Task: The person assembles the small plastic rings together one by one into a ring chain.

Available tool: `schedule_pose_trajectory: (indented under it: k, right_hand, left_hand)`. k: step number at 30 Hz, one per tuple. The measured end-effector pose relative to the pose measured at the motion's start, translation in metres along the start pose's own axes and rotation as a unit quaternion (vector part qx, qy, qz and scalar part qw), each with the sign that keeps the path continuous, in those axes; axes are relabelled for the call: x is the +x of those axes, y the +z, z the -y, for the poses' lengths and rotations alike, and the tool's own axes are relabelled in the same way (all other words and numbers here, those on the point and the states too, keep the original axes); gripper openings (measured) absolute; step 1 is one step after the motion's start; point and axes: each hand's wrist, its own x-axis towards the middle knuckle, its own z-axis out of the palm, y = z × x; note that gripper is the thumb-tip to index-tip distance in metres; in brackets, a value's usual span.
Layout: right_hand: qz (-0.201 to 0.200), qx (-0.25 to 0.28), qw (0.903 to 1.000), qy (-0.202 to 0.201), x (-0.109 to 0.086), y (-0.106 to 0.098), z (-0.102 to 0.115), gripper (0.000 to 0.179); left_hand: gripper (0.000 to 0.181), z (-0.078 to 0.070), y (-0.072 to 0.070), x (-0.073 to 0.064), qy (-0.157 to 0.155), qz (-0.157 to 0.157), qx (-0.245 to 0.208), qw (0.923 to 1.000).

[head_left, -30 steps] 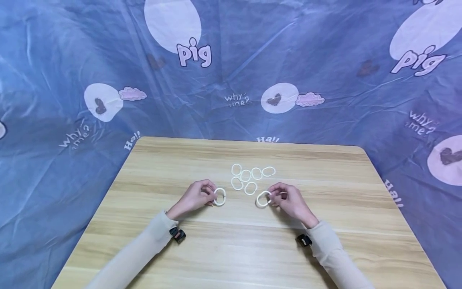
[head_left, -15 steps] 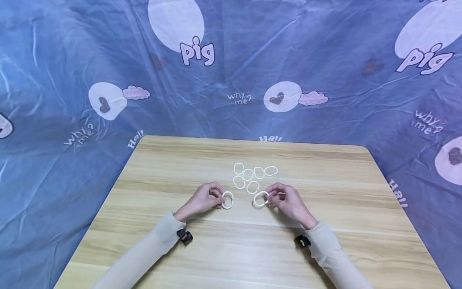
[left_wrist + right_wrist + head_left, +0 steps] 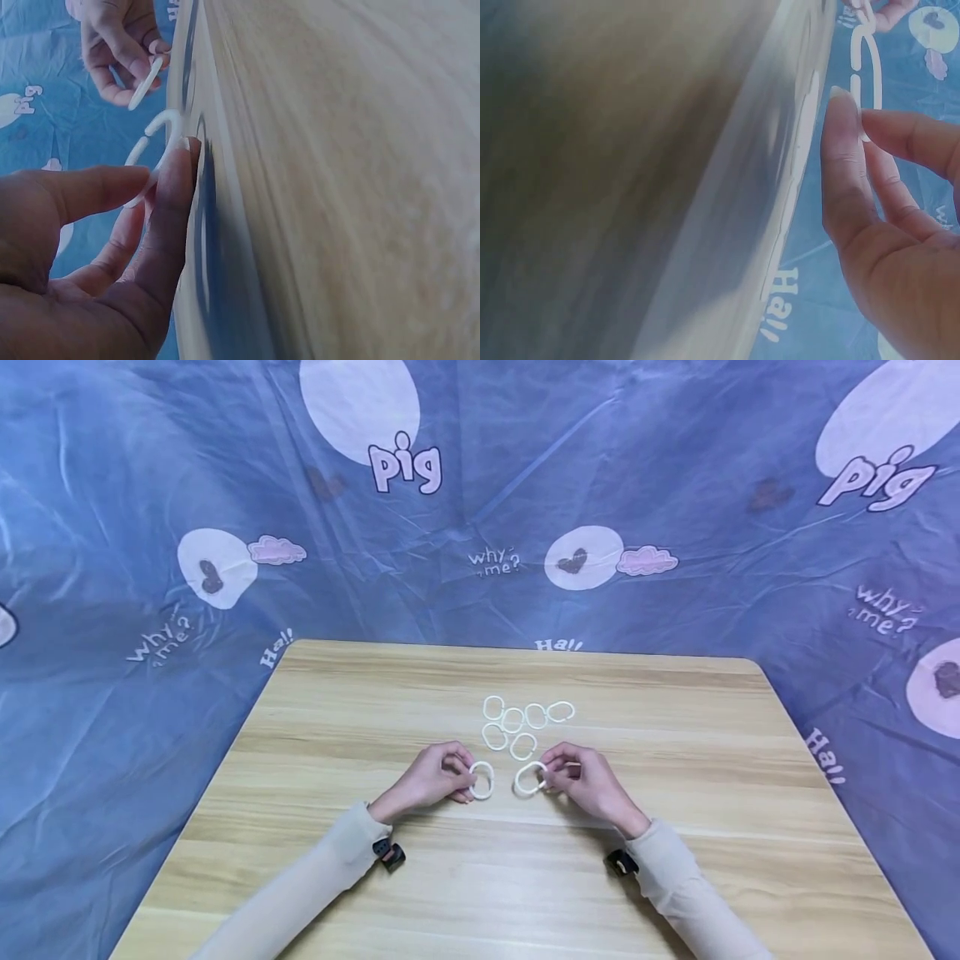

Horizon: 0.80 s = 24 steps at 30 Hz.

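My left hand (image 3: 437, 774) pinches a white oval plastic ring (image 3: 492, 781) between thumb and fingers. In the left wrist view, a small gap shows in the curve of this split ring (image 3: 161, 124). My right hand (image 3: 582, 778) pinches a second white split ring (image 3: 519, 781) by its edge; its gap also shows on the ring (image 3: 856, 82) in the right wrist view. The two held rings face each other, a short space apart in the head view. Just beyond them, several more white rings (image 3: 522, 747) lie flat in a loose cluster.
The wood-grain table (image 3: 480, 893) carries everything. A blue patterned cloth (image 3: 480, 460) hangs behind and around it. Each wrist wears a small black camera (image 3: 390, 855) over a light sleeve (image 3: 300, 885).
The left hand has moved right with its ring, and the right hand slightly left with the other, so the two held rings are closer together. The rings on the table stay put.
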Motion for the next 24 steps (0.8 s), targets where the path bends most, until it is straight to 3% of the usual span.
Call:
schedule_pose_trajectory:
  k: [14, 24]
  right_hand:
    - [0.004, 0.014, 0.9999, -0.006, -0.001, 0.01, 0.006, 0.023]
    - [0.019, 0.038, 0.9991, 0.004, 0.001, 0.016, 0.009, 0.023]
  left_hand:
    - [0.026, -0.007, 0.011, 0.0, 0.005, 0.023, -0.027, 0.9993]
    - [0.024, -0.004, 0.015, 0.0, 0.005, 0.023, -0.036, 0.9991]
